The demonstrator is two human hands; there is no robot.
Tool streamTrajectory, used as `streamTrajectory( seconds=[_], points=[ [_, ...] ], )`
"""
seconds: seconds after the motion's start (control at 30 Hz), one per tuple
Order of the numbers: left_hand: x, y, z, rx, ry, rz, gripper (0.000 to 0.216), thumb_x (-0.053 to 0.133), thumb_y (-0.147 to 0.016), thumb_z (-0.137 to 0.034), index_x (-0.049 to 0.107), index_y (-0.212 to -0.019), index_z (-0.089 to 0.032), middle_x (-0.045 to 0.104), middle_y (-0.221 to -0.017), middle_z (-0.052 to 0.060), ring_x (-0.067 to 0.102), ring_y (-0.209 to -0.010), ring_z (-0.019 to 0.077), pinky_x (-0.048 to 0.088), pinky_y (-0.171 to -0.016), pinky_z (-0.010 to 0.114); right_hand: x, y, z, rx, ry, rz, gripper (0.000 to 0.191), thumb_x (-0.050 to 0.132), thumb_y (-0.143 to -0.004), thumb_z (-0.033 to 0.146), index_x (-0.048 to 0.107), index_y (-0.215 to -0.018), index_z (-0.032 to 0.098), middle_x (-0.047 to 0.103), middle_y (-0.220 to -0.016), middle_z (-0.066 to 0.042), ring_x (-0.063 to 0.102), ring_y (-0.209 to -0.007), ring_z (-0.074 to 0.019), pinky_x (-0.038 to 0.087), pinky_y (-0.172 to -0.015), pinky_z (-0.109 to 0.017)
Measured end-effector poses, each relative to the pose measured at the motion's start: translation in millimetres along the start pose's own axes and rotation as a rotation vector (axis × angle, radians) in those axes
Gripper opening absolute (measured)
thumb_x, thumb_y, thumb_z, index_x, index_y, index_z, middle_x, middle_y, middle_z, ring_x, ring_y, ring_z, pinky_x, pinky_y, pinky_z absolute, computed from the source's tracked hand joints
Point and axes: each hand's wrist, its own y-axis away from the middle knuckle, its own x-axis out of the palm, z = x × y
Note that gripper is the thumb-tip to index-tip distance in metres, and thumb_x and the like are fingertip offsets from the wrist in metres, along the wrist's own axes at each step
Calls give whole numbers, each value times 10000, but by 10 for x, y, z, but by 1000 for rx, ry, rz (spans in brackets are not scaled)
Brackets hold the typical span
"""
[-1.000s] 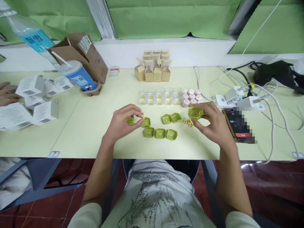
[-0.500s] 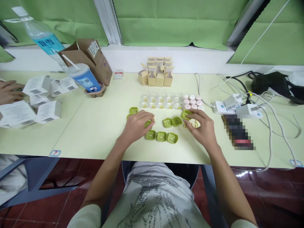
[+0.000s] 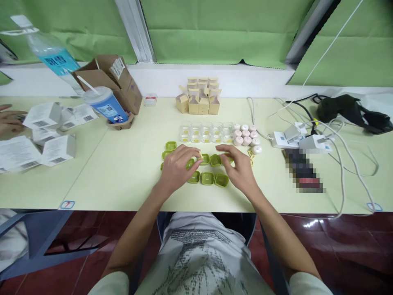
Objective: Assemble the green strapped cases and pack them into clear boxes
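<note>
My left hand [image 3: 176, 170] hovers over the green cups, thumb and fingertips pinched on a small yellow piece [image 3: 201, 155]. To its right is my right hand [image 3: 241, 168], thumb and index finger apart with nothing between them. Below the fingertips sits a small green square cup [image 3: 204, 159], beside another green cup [image 3: 215, 160]. A front row holds more green cups, one being the right-hand cup [image 3: 221, 180]. Others, such as the back-left green cup [image 3: 171, 145], are partly hidden by my left hand. Loose yellow pieces [image 3: 251, 156] lie beyond my right hand.
Behind the cups stand clear plastic cases [image 3: 206, 133], pinkish-white round pieces [image 3: 246, 140] and small open cardboard boxes [image 3: 203, 105]. White boxes [image 3: 58, 149] and another person's hand [image 3: 10, 121] are at left, near a blue drink cup [image 3: 110, 108]. A power strip [image 3: 284, 139] with cables lies right.
My right hand has moved left from near the yellow pieces and let go of a green cup, now between the hands. My left hand keeps its pinch. The view shifted slightly.
</note>
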Motion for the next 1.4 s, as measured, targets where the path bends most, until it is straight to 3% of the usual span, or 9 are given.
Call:
streamTrajectory(
  seconds=[0.1,0.2,0.33,0.47,0.57,0.8,1.0,1.2,1.4],
  points=[
    [142,18,-219,142,-13,-3,66,713,-1078,-219,729,-1015,-207,859,-1105,67,775,-1012,220,628,-863,372,-52,275,105,241,-412,115,413,697,-1082,497,684,-1424,266,832,-1108,-72,805,-861,-228,682,-730,-392],
    [232,45,-359,216,-39,36,65,735,-1072,-246,762,-1123,-218,849,-1239,89,756,-1078,246,645,-866,393,-169,402,23,263,-388,68,392,736,-1050,533,765,-1294,228,801,-884,-38,729,-678,-196,620,-627,-353],
    [151,32,-267,157,-20,39,77,741,-1065,-248,765,-1136,-230,827,-1313,94,739,-1132,261,655,-928,436,-545,419,-298,23,303,-182,256,630,-1086,317,831,-1191,200,841,-1041,-112,743,-840,-267,642,-830,-478],
    [-16,-3,-60,85,-64,21,100,690,-1065,-163,774,-1087,-214,830,-1191,94,738,-1101,254,647,-888,417,-722,438,-567,-229,776,-103,399,537,-980,66,827,-1244,144,817,-1270,-171,684,-1215,-370,616,-1011,-540],
    [-114,-9,33,50,-80,44,107,690,-1060,-153,780,-1067,-211,830,-1171,92,737,-1100,258,644,-909,428,-623,442,-644,-304,890,-22,312,588,-1019,117,809,-1239,130,789,-1332,-182,636,-1309,-376,573,-1082,-527],
    [-273,-8,178,-1,-99,31,107,705,-1053,-144,785,-1061,-214,829,-1128,93,751,-1088,252,635,-927,417,-604,413,-690,-299,1121,37,240,556,-1097,143,787,-1031,141,791,-1098,-149,620,-1111,-326,505,-933,-421],
    [-263,-6,184,21,-106,40,112,679,-1066,-143,772,-1073,-205,828,-1122,93,747,-1068,249,636,-906,420,-617,415,-639,-179,1232,-66,440,548,-1127,349,695,-1443,79,697,-1497,-234,559,-1126,-372,472,-902,-460],
    [-261,-8,153,40,-99,69,111,662,-1077,-159,764,-1076,-203,830,-1111,88,740,-1024,243,635,-879,421,-592,420,-685,-202,1183,8,408,497,-1141,333,749,-1352,91,773,-1222,-208,561,-1064,-353,470,-915,-446],
    [-245,-7,192,1,-84,83,143,638,-1093,-202,776,-1060,-220,836,-1092,76,742,-1024,243,628,-884,418,-602,357,-669,-189,1216,21,502,532,-1132,418,704,-1446,65,735,-1379,-241,542,-1176,-391,474,-944,-481]
  ],
)
